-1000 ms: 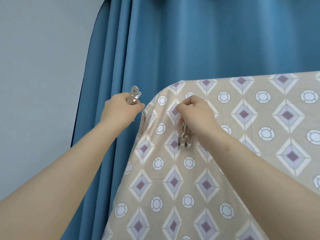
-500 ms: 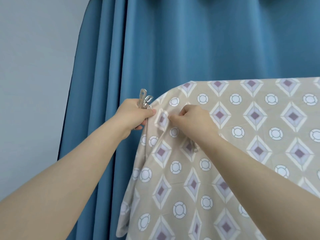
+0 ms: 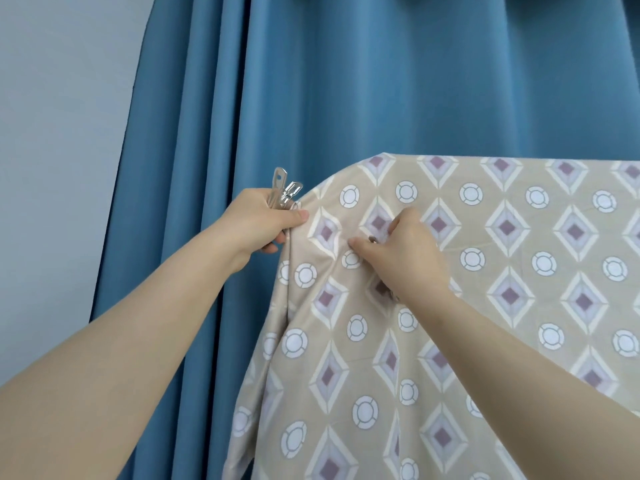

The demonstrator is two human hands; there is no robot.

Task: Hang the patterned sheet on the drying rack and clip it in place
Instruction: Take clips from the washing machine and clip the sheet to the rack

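The beige patterned sheet (image 3: 485,306), printed with purple diamonds and white circles, hangs over a rack that it hides completely. My left hand (image 3: 259,226) grips metal clips (image 3: 285,192) at the sheet's left edge, thumb on the fabric; their silver ends stick up above my fingers. My right hand (image 3: 405,254) pinches the sheet just right of that edge. A bit of metal (image 3: 372,240) shows between its thumb and finger, and more metal peeks out under the palm.
A blue curtain (image 3: 346,81) hangs close behind the sheet and fills the background. A pale wall (image 3: 52,133) lies to the left.
My right hand has shifted left and gathered the fabric near the edge. My left hand has come onto the sheet's left edge with the clips. The clip hanging under my right hand is now mostly hidden.
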